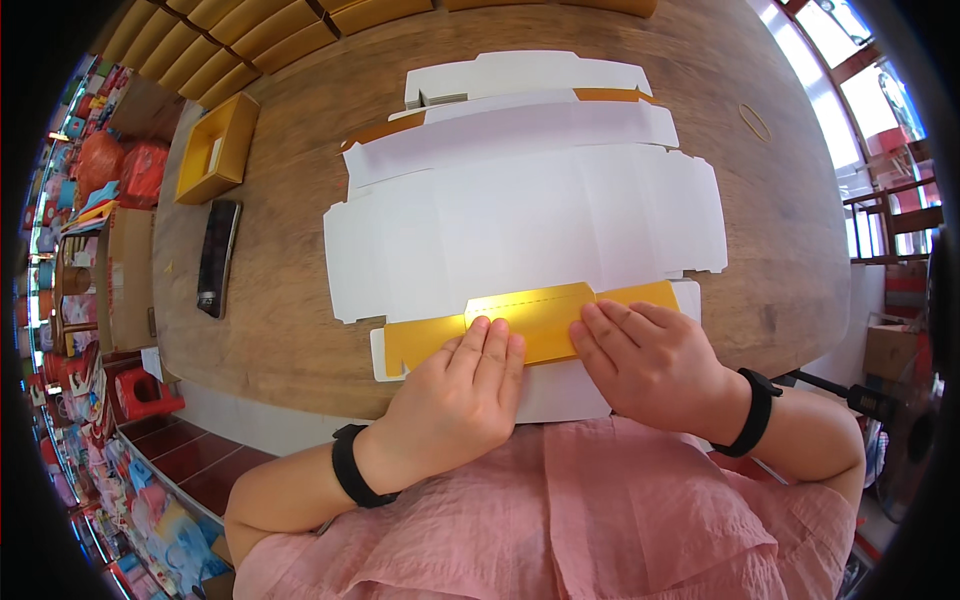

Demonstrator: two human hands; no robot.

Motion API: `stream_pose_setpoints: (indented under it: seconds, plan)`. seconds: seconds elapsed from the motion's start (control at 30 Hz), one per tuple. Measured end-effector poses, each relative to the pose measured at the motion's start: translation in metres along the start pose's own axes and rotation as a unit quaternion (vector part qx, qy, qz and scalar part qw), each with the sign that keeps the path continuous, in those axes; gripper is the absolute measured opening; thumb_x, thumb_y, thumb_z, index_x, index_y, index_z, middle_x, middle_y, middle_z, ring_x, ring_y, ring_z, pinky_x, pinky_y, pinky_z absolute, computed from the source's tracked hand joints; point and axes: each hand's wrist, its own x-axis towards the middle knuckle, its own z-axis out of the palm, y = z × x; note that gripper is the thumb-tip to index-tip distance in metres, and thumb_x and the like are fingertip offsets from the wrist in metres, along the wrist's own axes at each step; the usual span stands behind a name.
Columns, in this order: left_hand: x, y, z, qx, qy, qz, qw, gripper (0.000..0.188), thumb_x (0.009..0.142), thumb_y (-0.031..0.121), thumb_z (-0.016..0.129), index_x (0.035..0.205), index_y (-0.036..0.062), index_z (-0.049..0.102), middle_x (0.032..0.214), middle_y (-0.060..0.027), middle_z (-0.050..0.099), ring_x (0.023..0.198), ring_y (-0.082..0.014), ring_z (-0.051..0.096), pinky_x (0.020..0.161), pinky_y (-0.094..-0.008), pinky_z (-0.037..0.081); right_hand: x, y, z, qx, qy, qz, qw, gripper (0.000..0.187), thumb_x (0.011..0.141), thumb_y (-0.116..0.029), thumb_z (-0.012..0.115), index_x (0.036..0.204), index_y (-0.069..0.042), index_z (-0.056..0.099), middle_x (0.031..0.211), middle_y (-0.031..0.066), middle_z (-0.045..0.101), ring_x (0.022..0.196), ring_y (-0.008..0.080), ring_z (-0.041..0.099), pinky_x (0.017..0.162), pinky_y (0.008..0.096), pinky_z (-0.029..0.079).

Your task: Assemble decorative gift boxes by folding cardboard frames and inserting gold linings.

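Note:
A large die-cut cardboard box blank [530,215] lies white side up in front of me, its near edge at the table's front. Along that edge a gold flap [545,325] is folded over, with a dashed line across its raised middle tab. My left hand [455,385] rests on the flap left of its middle, fingers stretched out flat. Further right, my right hand [655,365] presses on the same flap, its fingers also extended. Neither hand grips anything. More white blanks with gold edges [525,75] lie stacked beyond the far edge.
On the wooden table [290,240], a black phone [218,258] and an open gold box [217,150] lie to the left. Gold boxes [230,40] are stacked at the far left. A rubber band [754,122] lies at the right. A red stool [145,390] stands on the floor.

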Motion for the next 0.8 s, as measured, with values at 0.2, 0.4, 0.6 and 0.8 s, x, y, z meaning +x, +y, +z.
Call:
stream_pose_setpoints:
  seconds: [0.2,0.4,0.6,0.8]
  plan:
    - [-0.001,0.004,0.003,-0.002,0.01,-0.008,1.0,0.029,0.084,0.004,0.063,0.109,-0.0089,0.069,0.107,-0.0242,0.071,0.1,-0.0341,0.072,0.072,-0.0347,0.059,0.0,0.0,-0.005,0.013,-0.009,0.004,1.0,0.024,0.075,-0.008,0.068,0.095,0.004,0.072,0.098,0.0198,0.074,0.09,0.0278,0.072,0.074,0.033,0.058]
    - [-0.001,0.005,0.004,-0.002,0.014,-0.01,1.0,0.029,0.084,0.005,0.063,0.109,-0.0079,0.069,0.107,-0.0234,0.071,0.1,-0.0333,0.072,0.072,-0.0341,0.059,-0.001,0.0,-0.004,0.006,-0.013,0.0,1.0,0.024,0.076,-0.008,0.067,0.096,0.004,0.072,0.098,0.0189,0.074,0.091,0.0276,0.072,0.072,0.0325,0.057]
    - [0.009,0.003,0.0,-0.036,0.012,-0.045,0.998,0.024,0.082,0.004,0.064,0.105,-0.0045,0.066,0.108,-0.0195,0.07,0.099,-0.0325,0.069,0.076,-0.0362,0.058,0.011,0.001,-0.011,0.024,-0.063,0.036,0.997,0.019,0.077,-0.009,0.067,0.093,0.0,0.065,0.09,0.0144,0.071,0.089,0.0228,0.068,0.075,0.0322,0.053]
    - [0.044,-0.052,-0.019,-0.288,-0.157,-0.148,0.933,0.025,0.081,0.008,0.071,0.102,0.0036,0.059,0.099,-0.0118,0.065,0.092,-0.0301,0.064,0.08,-0.0416,0.052,0.047,0.044,-0.025,0.201,-0.199,0.091,0.955,0.023,0.08,-0.013,0.07,0.102,-0.006,0.066,0.079,0.0046,0.057,0.085,0.0207,0.058,0.08,0.035,0.043]
